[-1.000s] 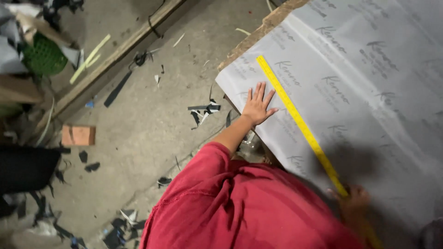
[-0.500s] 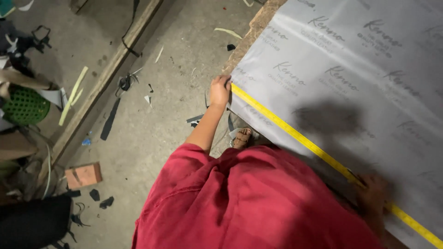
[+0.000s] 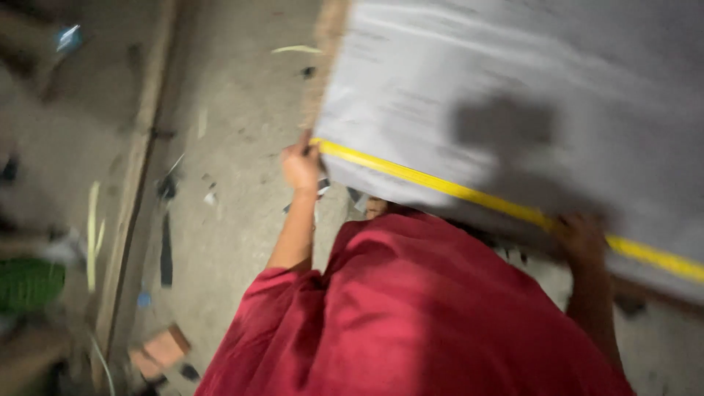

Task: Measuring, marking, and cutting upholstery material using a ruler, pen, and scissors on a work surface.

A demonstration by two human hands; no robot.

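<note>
A rough grey concrete floor fills the left half of the blurred view, littered with small dark scraps and pale slivers. A long wooden beam runs along it from top to bottom, with a reddish brick lying near its lower end and a green mesh object at the far left edge. The light is dim and warm.

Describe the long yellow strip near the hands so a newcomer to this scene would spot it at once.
Start at the big grey sheet filling the upper right of the view. Along its near edge runs the yellow strip, slanting down to the right from the left hand past the right hand. It is the only bright yellow straight line on the sheet; whether it is a tape or a ruler is too blurred to tell.
</note>
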